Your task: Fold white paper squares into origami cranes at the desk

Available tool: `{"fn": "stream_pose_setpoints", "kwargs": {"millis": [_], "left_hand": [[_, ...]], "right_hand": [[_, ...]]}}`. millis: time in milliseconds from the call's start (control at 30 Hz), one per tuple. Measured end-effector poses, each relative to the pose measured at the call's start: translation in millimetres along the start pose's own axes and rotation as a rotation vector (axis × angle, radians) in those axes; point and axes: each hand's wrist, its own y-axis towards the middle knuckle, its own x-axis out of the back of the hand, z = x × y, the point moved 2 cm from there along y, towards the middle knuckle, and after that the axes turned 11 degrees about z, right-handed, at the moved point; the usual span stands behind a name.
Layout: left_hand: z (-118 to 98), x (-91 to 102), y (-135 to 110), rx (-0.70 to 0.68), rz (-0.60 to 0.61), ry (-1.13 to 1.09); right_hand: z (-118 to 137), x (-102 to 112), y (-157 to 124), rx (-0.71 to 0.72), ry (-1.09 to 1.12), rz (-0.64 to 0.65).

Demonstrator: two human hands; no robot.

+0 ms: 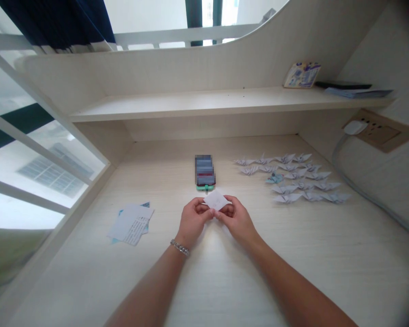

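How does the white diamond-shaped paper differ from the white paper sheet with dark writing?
The white diamond-shaped paper is held by the left hand and right hand; the white paper sheet with dark writing lies unheld. The diamond-shaped paper looks smaller than the sheet. The sheet bears writing; the diamond-shaped paper shows no clear lettering. Both are white.

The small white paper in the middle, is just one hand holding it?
No, the fingers of both the left hand and the right hand grip the small white paper, one from each side.
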Motion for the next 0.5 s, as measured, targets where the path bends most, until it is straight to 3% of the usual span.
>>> {"fn": "stream_pose_setpoints", "kwargs": {"millis": [400,500], "left_hand": [[-2,-3.7,0,0.005,0.010,0.022],[-6,-5.4,-1,0.016,0.001,0.045]], "right_hand": [[-5,5,4,0.007,0.148,-0.007],[0,9,4,0.022,0.156,-0.071]]}}
